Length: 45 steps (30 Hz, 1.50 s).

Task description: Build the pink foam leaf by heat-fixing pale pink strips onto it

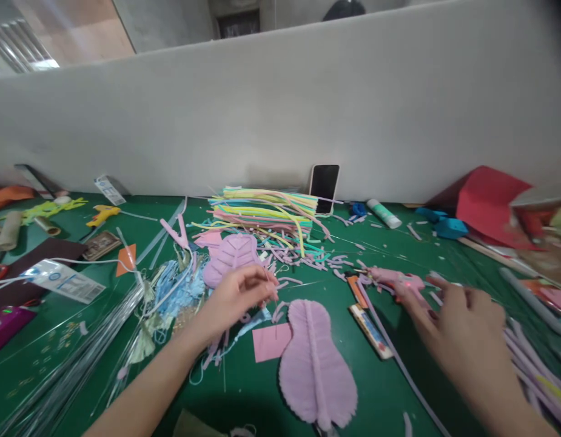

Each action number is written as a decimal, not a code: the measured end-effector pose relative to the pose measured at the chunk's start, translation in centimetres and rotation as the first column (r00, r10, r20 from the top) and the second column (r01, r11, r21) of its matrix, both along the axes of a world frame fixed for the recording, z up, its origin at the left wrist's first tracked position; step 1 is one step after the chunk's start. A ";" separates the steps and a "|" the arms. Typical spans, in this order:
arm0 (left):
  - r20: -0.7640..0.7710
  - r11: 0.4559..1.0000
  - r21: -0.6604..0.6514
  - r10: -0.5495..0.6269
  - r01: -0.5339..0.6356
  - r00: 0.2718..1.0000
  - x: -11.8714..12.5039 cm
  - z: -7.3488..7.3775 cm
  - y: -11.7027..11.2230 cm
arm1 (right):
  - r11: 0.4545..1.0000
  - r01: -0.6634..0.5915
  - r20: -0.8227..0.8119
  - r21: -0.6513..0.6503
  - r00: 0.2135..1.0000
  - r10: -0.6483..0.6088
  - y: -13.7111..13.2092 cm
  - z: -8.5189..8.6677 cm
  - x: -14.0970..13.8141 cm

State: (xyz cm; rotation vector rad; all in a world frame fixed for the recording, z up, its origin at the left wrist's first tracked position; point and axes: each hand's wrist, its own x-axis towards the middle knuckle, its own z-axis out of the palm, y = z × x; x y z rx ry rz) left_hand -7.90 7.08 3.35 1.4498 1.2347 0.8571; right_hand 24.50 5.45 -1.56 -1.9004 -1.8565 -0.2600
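Observation:
My left hand (244, 294) is above the middle of the table, with its thumb and fingers drawn together. Whatever is between the fingertips is too small to make out. Just behind it lies a mauve leaf shape with ridged veins (232, 258). A larger mauve fuzzy leaf shape (316, 364), made of pipe cleaners with a raised centre rib, rests flat in front. My right hand (462, 321) reaches over a pink glue gun (398, 279) with a lit red light. Thumb and index finger are apart around its handle; I cannot tell whether they touch it.
Bundled coloured pipe cleaners (262, 209) lie at the back beside a leaning phone (324, 188). A glue stick (384, 213), a pink paper square (271, 342) and a small box (371, 331) are around. Wire stems (89, 340) and blue tassels (178, 288) crowd the left. A pale partition (280, 109) stands behind.

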 end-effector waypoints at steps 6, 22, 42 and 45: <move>0.172 0.939 -0.269 -0.173 0.215 0.970 3.2 -2.0 -3.8 | 0.988 -0.152 -0.263 0.022 0.953 0.152 -1.6 1.3 -3.9; -0.050 0.998 0.061 0.007 -0.004 0.999 4.6 -2.5 -4.0 | 0.511 -0.793 -0.943 -0.331 0.265 -0.200 -4.7 2.3 -8.2; 0.421 0.964 -0.264 0.148 -0.036 0.895 5.0 -2.7 -4.8 | 0.772 -0.621 -0.919 -0.134 0.370 0.138 -4.9 2.3 -8.0; 0.385 0.957 -0.279 0.185 -0.078 0.904 5.0 -2.8 -4.6 | 0.761 -0.630 -0.897 -0.154 0.412 0.159 -4.8 2.5 -7.8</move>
